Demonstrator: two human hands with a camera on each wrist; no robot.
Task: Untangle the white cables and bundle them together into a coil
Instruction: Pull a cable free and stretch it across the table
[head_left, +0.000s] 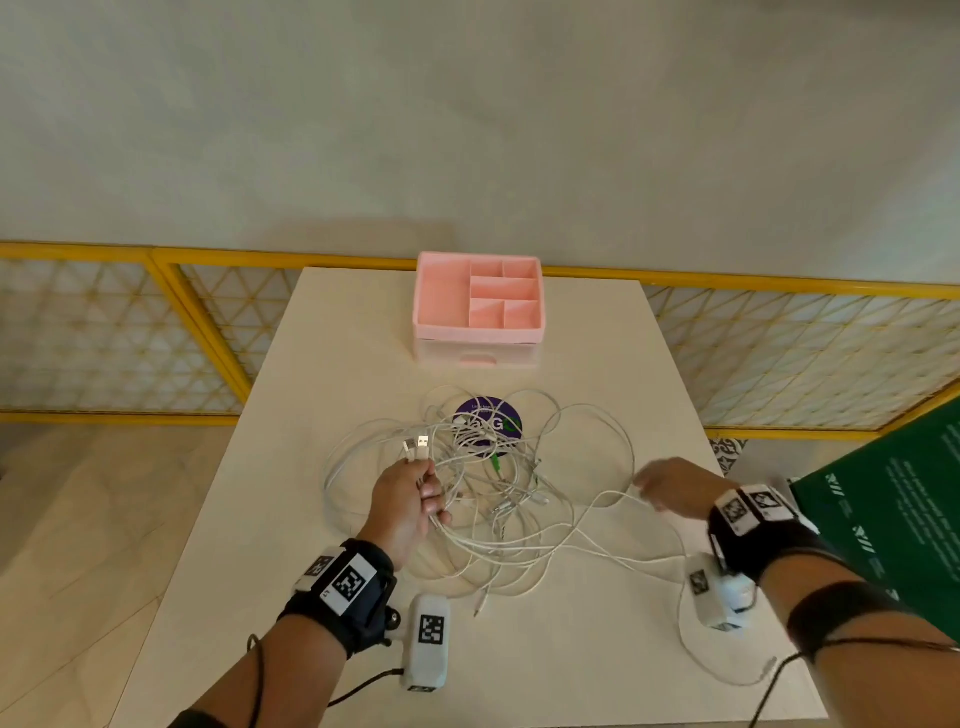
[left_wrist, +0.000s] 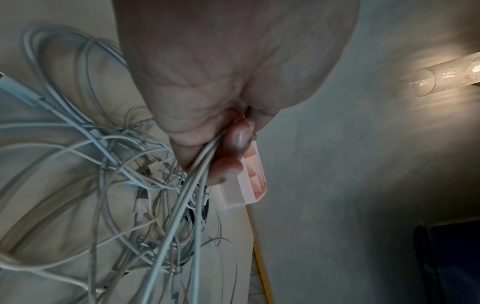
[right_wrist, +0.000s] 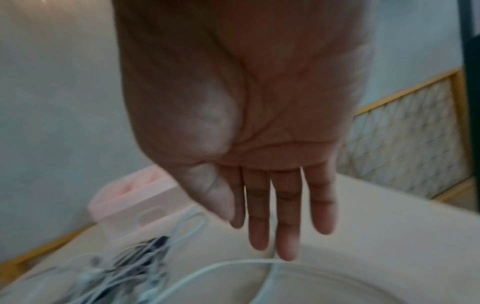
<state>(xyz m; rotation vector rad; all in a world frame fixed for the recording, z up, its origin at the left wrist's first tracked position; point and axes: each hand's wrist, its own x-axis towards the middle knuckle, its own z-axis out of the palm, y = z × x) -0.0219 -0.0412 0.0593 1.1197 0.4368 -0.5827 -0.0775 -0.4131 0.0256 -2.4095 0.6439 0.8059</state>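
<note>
**Tangle still knotted, several ends gathered in one hand**

The white surface (head_left: 597, 649) carries everything here. At the middle of its far edge stands a pink desk organiser (head_left: 478, 306); its open top compartments look empty, and what its front drawer holds cannot be seen. The white cables (head_left: 519, 499) sprawl in a loose heap across the centre of the surface, partly over a purple round sticker (head_left: 488, 418), with one strand trailing toward the near right corner.

The left hand (head_left: 410, 506) is curled around a bunch of strands lifted off the heap, USB plugs (head_left: 418, 447) sticking up past its knuckles. The right hand (head_left: 670, 486) is flat, fingers straight, holding nothing, just above a loop on the right side of the heap.

The risk, as I judge it: pulling the gathered bunch upward while loops still cross could cinch the knots tighter, or drag the whole heap into the organiser. The trailing strand could also slip off the near edge.
</note>
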